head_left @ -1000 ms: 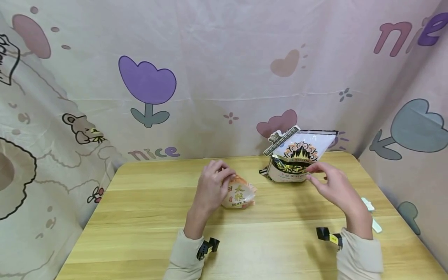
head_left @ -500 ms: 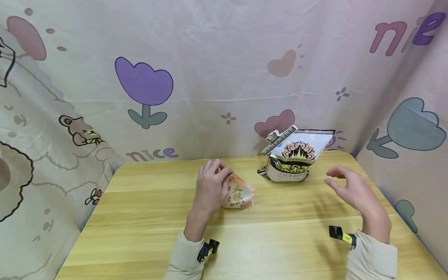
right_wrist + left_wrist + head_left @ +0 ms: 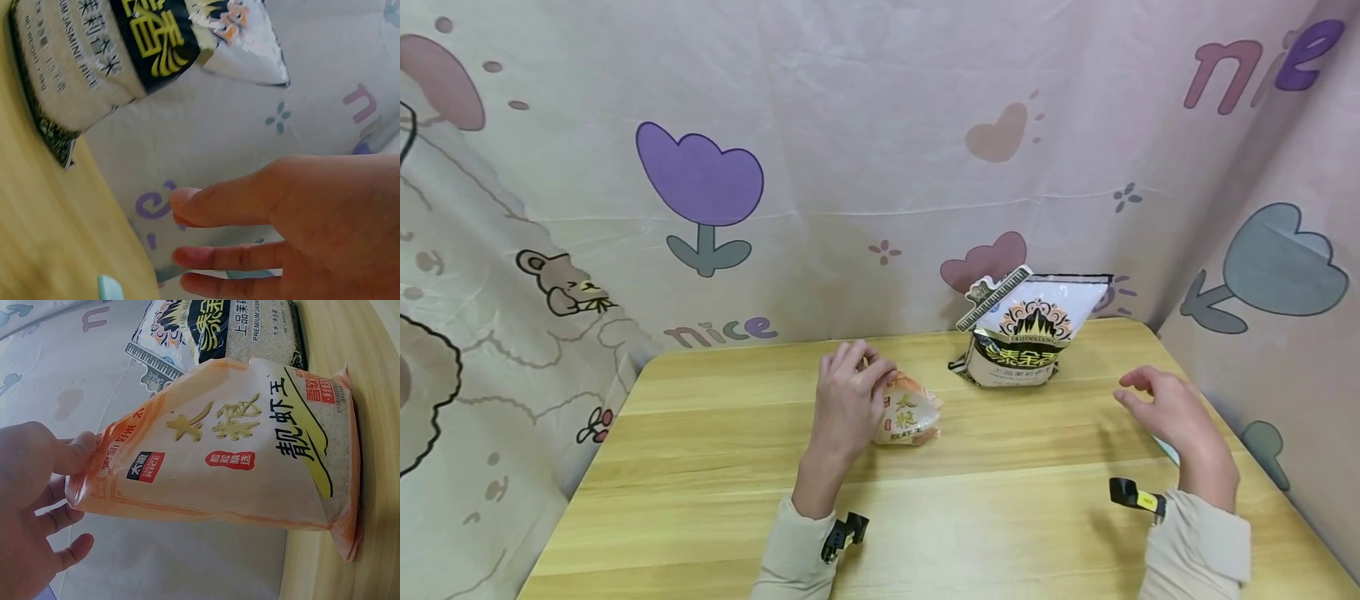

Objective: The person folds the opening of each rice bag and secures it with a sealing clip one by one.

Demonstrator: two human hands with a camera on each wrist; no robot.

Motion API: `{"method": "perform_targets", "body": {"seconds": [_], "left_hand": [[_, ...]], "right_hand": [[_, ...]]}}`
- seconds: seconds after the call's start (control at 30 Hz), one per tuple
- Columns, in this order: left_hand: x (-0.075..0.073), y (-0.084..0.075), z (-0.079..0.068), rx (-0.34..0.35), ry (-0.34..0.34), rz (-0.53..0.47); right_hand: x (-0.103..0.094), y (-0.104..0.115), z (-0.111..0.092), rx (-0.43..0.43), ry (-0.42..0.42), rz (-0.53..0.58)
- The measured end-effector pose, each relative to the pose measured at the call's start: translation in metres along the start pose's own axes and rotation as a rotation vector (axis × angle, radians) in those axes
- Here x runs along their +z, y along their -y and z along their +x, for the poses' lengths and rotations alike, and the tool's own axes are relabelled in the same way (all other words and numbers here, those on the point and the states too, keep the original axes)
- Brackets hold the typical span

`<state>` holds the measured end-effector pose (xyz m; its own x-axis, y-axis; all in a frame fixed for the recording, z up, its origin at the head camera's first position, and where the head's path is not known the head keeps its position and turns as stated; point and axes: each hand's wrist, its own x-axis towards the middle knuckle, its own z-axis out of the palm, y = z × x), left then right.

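Pinching the orange rice bag by its top with the left hand, base on the wooden table; no fastener visible there, so seemingly unfinished. Behind the orange rice bag, to its right: the jasmine rice bag, large clip already across one corner, seemingly done. Well right of the orange rice bag: right hand, raised, holding nothing, and mostly hiding a pale green object. Farthest behind: printed curtain.

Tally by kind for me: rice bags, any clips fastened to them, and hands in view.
Rice bags: 2 (orange bag, black-and-white bag)
Clip: 1, on the black-and-white bag
Hands: 2 (left hand, right hand)
Total: 5
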<state>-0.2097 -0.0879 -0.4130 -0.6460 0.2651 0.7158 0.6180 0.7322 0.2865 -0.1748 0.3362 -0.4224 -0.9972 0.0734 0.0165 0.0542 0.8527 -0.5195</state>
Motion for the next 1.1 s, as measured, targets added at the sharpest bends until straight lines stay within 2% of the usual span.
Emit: {"method": "perform_targets", "body": {"seconds": [0.33, 0.6, 0.87, 1.1], "left_hand": [[0.001, 0.001, 0.000, -0.003, -0.008, -0.006], [0.001, 0.000, 0.000, -0.007, -0.011, -0.018], [0.001, 0.000, -0.001, -0.016, -0.009, -0.032], [0.002, 0.000, -0.001, -0.024, -0.015, -0.051]], "right_hand": [[0.001, -0.024, -0.002, 0.213, 0.049, 0.009], [0.007, -0.036, -0.002, 0.344, -0.017, 0.038], [0.008, -0.048, -0.002, 0.360, -0.047, 0.057], [0.010, -0.058, -0.005, 0.399, -0.009, 0.081]]}}
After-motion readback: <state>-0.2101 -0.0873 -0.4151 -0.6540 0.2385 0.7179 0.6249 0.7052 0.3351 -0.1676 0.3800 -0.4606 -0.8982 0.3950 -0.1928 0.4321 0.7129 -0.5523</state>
